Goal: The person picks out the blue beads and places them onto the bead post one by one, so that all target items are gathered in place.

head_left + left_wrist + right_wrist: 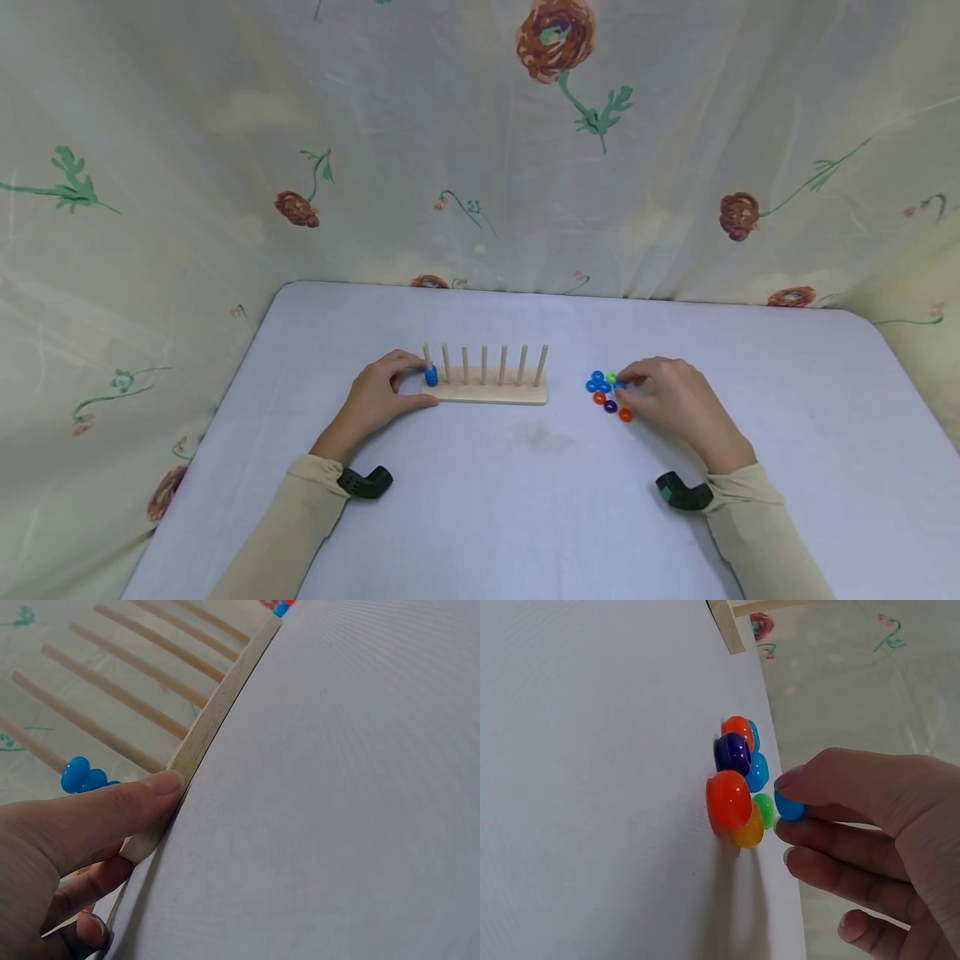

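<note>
A wooden peg rack (pixel 491 395) with a row of several upright pegs stands on the table. Blue beads (pixel 431 377) are stacked on its leftmost peg. My left hand (pixel 377 393) grips that end of the rack, with the thumb on the front edge of the base and the other fingers behind. Off to the right, my right hand (pixel 675 402) pinches a blue bead (pixel 790 807) between thumb and fingertips, just over a cluster of loose beads. In the right wrist view, an orange bead (pixel 730 799), a purple bead (pixel 733 754) and a green bead (pixel 763 810) lie there.
Other loose blue beads (pixel 597 377) and a yellow bead (pixel 748 831) belong to the same cluster, right of the rack. A white cloth covers the table (pixel 480 500). Behind it hangs a flowered curtain (pixel 420 125).
</note>
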Available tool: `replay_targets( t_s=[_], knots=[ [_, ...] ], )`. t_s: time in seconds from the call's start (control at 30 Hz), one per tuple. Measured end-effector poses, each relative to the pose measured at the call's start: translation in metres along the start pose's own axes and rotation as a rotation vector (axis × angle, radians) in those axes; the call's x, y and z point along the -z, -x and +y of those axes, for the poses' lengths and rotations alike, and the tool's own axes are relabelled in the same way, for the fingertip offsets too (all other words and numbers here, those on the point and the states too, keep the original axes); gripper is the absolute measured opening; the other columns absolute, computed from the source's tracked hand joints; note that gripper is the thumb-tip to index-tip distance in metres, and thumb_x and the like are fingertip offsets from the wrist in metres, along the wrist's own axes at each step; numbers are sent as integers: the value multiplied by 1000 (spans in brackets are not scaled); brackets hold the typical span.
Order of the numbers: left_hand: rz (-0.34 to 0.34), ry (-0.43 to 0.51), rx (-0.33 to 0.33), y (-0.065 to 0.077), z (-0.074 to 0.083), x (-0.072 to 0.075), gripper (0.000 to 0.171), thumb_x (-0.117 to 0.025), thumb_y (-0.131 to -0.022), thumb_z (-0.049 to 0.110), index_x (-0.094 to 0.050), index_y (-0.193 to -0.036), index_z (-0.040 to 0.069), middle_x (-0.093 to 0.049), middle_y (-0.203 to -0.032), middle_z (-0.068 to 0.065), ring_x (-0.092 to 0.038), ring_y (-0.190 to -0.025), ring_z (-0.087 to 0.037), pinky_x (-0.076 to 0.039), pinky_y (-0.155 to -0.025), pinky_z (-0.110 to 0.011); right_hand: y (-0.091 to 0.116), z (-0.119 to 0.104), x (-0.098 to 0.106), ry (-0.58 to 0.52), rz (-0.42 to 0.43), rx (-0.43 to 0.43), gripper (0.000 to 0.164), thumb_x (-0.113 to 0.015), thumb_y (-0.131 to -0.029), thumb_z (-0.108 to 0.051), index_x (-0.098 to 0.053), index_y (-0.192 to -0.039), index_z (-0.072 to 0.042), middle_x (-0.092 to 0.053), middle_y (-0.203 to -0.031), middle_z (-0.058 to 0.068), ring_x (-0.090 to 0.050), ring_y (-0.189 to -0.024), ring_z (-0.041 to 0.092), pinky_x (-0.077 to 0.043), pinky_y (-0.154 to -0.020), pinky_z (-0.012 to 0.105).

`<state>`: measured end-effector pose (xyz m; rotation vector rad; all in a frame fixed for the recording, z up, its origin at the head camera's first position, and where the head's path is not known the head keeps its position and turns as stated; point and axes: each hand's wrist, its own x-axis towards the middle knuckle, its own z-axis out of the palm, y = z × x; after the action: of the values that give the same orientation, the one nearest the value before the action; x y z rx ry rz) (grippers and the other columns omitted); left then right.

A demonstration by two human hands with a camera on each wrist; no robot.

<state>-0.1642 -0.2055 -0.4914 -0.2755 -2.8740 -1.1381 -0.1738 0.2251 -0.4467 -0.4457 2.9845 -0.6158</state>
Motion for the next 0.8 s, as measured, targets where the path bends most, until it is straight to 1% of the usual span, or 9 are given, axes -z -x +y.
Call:
replay_targets(
  t_s=[0.33, 0.57, 0.8],
  knots=[
    [2, -16, -4, 0, 0, -1, 59, -95, -73, 32, -73, -124, 11, -67, -110, -2, -42, -70, -12, -32, -61, -22, 0, 0, -1, 7, 63, 61, 26, -82, -88, -21, -80, -111, -9, -77, -104, 10, -69, -100, 30, -55, -91, 54],
    [4, -7, -8, 0, 0, 0, 58, -95, -73, 31, -74, -123, 12, -67, -108, -2, -42, -70, -12, -32, -60, -22, 1, -2, 0, -4, 64, 82, 26, -83, -87, -19, -80, -111, -9, -77, -104, 10, -69, -100, 31, -55, -91, 54],
    [7, -5, -16, 2, 1, 0, 57, -95, -73, 31, -74, -122, 12, -67, -108, -2, -42, -70, -11, -32, -60, -22, 1, -2, 0, -7, 82, 91, 25, -83, -88, -20, -80, -109, -9, -77, -101, 9, -69, -98, 29, -55, -89, 53]
  ],
)
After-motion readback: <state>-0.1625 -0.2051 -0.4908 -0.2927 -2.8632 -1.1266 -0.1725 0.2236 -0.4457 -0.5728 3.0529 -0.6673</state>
